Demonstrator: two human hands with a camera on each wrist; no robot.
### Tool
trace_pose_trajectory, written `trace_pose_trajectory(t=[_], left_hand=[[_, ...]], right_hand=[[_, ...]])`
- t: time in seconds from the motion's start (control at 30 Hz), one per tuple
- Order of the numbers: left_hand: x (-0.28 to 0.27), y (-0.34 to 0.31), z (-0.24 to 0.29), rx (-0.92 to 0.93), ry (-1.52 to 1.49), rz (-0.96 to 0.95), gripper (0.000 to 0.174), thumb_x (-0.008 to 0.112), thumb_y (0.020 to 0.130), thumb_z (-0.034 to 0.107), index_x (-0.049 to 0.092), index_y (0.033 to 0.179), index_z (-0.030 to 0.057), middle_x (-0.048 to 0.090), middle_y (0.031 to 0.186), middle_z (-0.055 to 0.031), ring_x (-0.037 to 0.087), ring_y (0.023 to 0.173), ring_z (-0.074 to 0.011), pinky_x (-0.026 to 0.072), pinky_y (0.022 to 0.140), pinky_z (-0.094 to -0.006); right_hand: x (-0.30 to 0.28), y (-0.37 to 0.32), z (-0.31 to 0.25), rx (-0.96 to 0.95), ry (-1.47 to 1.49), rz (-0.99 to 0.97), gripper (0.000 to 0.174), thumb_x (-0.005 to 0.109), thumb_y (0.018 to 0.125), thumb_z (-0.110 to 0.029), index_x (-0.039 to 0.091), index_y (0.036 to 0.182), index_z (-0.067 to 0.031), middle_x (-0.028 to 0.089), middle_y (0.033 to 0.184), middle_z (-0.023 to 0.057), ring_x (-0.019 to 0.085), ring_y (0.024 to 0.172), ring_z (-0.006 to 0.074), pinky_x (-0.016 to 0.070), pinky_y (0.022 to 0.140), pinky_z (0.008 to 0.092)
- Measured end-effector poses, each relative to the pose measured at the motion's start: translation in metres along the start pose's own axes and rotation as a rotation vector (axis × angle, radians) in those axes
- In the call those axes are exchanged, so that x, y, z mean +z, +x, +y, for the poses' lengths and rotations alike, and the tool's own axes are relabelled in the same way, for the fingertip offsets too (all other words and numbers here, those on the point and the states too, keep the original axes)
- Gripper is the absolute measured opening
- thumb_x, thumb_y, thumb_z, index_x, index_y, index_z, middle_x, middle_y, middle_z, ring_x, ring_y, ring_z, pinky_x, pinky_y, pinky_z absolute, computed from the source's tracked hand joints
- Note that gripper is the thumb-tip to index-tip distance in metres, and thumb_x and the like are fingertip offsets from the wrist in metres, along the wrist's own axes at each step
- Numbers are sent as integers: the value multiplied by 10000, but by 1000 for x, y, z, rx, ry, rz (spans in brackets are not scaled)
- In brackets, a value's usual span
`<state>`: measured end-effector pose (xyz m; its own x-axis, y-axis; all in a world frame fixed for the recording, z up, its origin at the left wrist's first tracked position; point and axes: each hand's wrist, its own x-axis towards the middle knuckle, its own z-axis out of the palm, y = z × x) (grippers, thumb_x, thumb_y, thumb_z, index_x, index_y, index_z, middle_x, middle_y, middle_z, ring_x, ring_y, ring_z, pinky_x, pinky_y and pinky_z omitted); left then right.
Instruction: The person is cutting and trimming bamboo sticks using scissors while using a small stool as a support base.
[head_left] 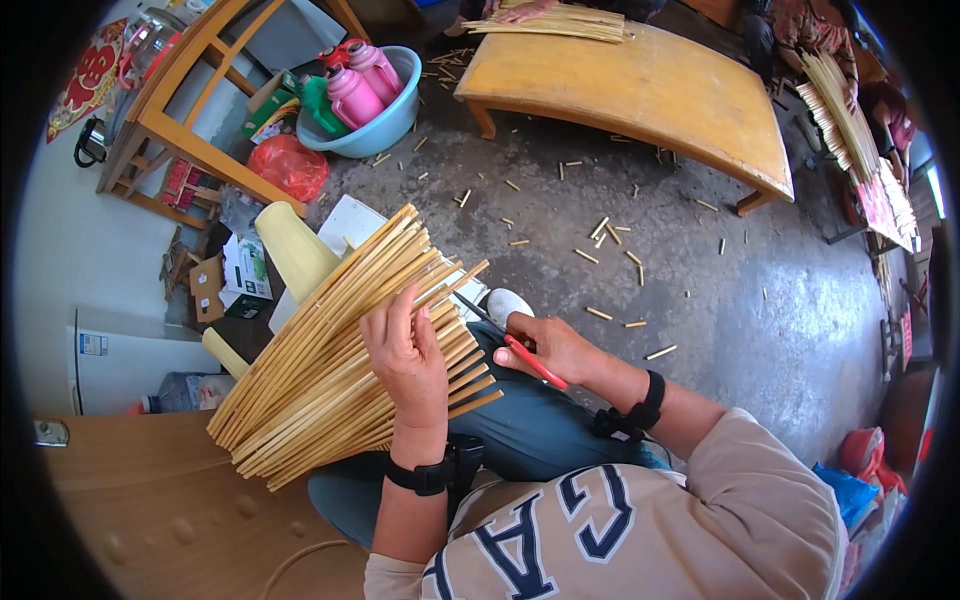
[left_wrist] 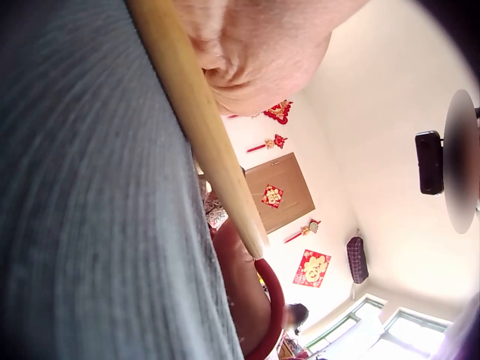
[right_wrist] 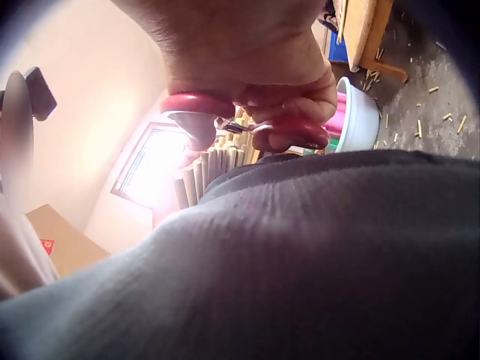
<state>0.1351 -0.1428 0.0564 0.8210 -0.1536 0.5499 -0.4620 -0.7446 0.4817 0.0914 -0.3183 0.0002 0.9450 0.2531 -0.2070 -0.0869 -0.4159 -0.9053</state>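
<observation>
A thick fan of yellow reed stalks lies slanting across the person's lap, its trimmed ends uneven toward the right. My left hand is over the right part of the bundle, thumb and fingertips pinching stalks near their ends. One stalk runs close past the left wrist camera, between hand and trousers. In my right hand are red-handled scissors, their blades pointing to the stalk ends beside the left fingers. The right wrist view shows the red handle loops around the thumb and fingers.
Short cut stalk pieces litter the concrete floor. A low wooden table stands ahead, with other people handling stalks at the top and far right. A blue basin holds pink flasks. A brown wooden surface is at lower left.
</observation>
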Motion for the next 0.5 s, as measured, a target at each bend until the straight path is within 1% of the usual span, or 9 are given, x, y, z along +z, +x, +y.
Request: trace_pose_trajectory(t=[0.03, 0.07, 0.17, 0.23, 0.27, 0.33, 0.37, 0.43, 0.5], left_hand=[[1, 0, -1, 23, 17, 32, 234, 558, 802, -16, 608, 1030, 3, 559, 941, -127, 498, 838, -299, 415, 758, -392], [2, 0, -2, 24, 18, 33, 234, 558, 802, -16, 608, 1030, 3, 559, 941, -127, 498, 838, -299, 415, 758, -392], [2, -1, -5, 72, 73, -24, 257, 563, 792, -20, 613, 1043, 11, 545, 978, -128, 492, 869, -303, 418, 774, -391], [2, -1, -4, 92, 124, -73, 250, 569, 778, -22, 620, 1020, 17, 544, 948, -116, 490, 861, -301, 418, 767, -390], [2, 0, -4, 92, 124, -74, 250, 569, 778, -22, 620, 1020, 17, 544, 948, -116, 490, 861, -301, 418, 767, -390], [2, 0, -2, 96, 143, -87, 236, 572, 767, -23, 620, 995, 16, 540, 923, -107, 487, 847, -300, 417, 756, -388], [2, 0, -2, 96, 143, -87, 236, 572, 767, -23, 620, 995, 16, 540, 923, -107, 487, 847, -300, 417, 756, -388], [3, 0, -2, 105, 140, -87, 212, 573, 766, -24, 619, 969, 15, 540, 904, -106, 485, 832, -299, 418, 744, -387], [2, 1, -1, 117, 132, -89, 208, 573, 767, -23, 619, 966, 15, 541, 899, -106, 486, 831, -300, 419, 744, -387]], right_hand=[[0, 3, 0, -12, 1, -10, 612, 554, 775, -625, 533, 824, -15, 549, 606, 146, 580, 598, 301, 439, 559, 373], [1, 5, 0, -13, 1, -10, 612, 554, 775, -625, 533, 824, -15, 549, 606, 146, 580, 598, 301, 439, 559, 373], [2, 9, -2, -39, -3, -14, 605, 556, 772, -627, 536, 823, -24, 553, 604, 147, 586, 600, 304, 439, 560, 376], [3, 10, -3, -94, 1, 34, 506, 591, 805, -529, 493, 779, -33, 491, 566, 128, 509, 510, 257, 392, 508, 363], [4, 11, -2, -94, 1, 33, 506, 591, 805, -529, 493, 779, -33, 491, 566, 128, 509, 510, 257, 392, 508, 363], [6, 12, 0, -118, -34, 50, 527, 576, 798, -556, 499, 803, -34, 524, 590, 152, 560, 559, 319, 418, 531, 390], [6, 12, -1, -118, -34, 50, 527, 576, 798, -556, 499, 803, -34, 524, 590, 152, 560, 559, 319, 418, 531, 390], [5, 13, -4, -103, -115, 38, 554, 555, 794, -584, 501, 855, -36, 547, 620, 169, 584, 621, 368, 440, 568, 420], [3, 15, -4, -107, -133, 25, 564, 543, 795, -595, 497, 879, -38, 556, 636, 175, 587, 642, 382, 444, 579, 432]])
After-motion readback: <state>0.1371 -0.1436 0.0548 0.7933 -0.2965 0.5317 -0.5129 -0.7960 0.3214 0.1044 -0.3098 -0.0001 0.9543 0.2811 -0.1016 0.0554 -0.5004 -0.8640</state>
